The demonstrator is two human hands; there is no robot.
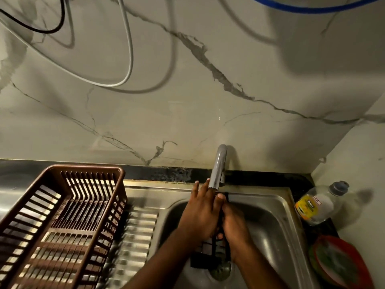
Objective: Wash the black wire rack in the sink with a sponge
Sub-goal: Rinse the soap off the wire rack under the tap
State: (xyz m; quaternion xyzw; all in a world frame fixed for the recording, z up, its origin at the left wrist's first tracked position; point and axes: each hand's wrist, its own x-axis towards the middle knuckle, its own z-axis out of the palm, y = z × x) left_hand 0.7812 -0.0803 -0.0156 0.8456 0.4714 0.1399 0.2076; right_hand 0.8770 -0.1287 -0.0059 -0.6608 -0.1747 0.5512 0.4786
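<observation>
A: Where is your black wire rack (210, 252)?

B: In the sink (277, 207), standing on edge between your hands, long axis from the drain toward the faucet (217, 167).

A: And the fingers?

B: Your left hand (200, 213) lies flat against it, fingers straight. Your right hand (234, 220) curls around it (the grip is partly hidden).

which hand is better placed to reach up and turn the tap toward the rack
Left. The left hand lies with straight fingers against the black wire rack, its fingertips just beside the tap spout. The right hand is curled round the rack's edge, holding it upright in the sink.
</observation>
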